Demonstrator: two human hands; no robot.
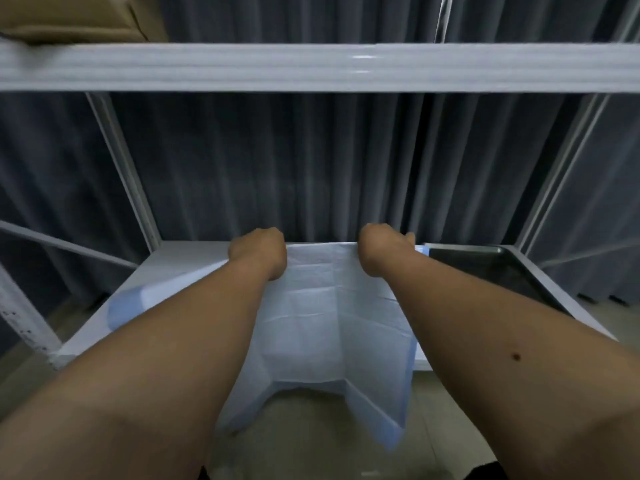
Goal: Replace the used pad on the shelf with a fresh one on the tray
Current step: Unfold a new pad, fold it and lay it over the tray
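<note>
A white metal shelf (180, 261) is being covered by a thin, creased, blue-edged pad (322, 306). Its far edge is being gripped by the left hand (258, 252), fingers curled over it, and by the right hand (382, 249) likewise. The pad's near part is being left hanging past the shelf's front edge. At the right, a dark metal tray (502, 271) is being shown beside the pad.

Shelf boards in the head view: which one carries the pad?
The lower shelf board, where both hands grip the white pad; the upper shelf board carries only a cardboard box.
</note>
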